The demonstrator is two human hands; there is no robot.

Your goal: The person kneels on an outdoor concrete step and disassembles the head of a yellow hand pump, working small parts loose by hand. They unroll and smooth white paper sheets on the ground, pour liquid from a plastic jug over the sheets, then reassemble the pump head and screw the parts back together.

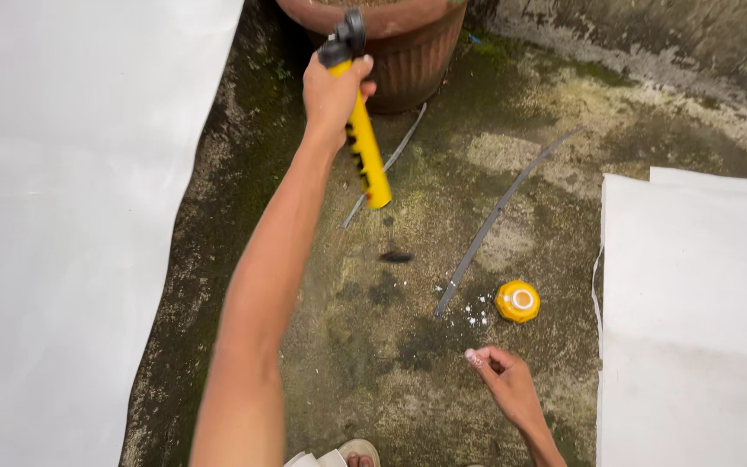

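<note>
Yellow tool handle [367, 151] with a black head at top, gripped in the left hand [332, 93], arm stretched forward, tool raised above the floor just in front of the pot. Fingers of that hand wrapped tight round the upper handle, right below the black head; lower end of the handle hangs free, pointing down and slightly right.

Largest to smallest:
White sheet [62, 233] covers the whole left side of the view, lying flat on the ground.
Second white sheet [693, 320] on the right, another layer showing at its top edge.
Concrete floor [443, 216] between the sheets, stained dark, green moss patches.
Terracotta pot [408, 43] at top centre, ribbed wall, just behind the raised tool.
Long thin grey strip [494, 220] lying diagonally on the floor, centre-right.
Shorter thin strip [386, 164] running from the pot base down-left, passing behind the tool.
Right hand [505, 382] low near the floor, bottom centre-right, fingers loosely curled, holding nothing visible, index tip pointing left.
Yellow round cap [518, 301] with a white ring on top, on the floor just above the right hand, not touched.
Sandalled toes [347, 454] at the bottom edge.
White crumbs [475, 316] scattered beside the cap.
Small dark spot [396, 256] on the floor below the tool's end.
</note>
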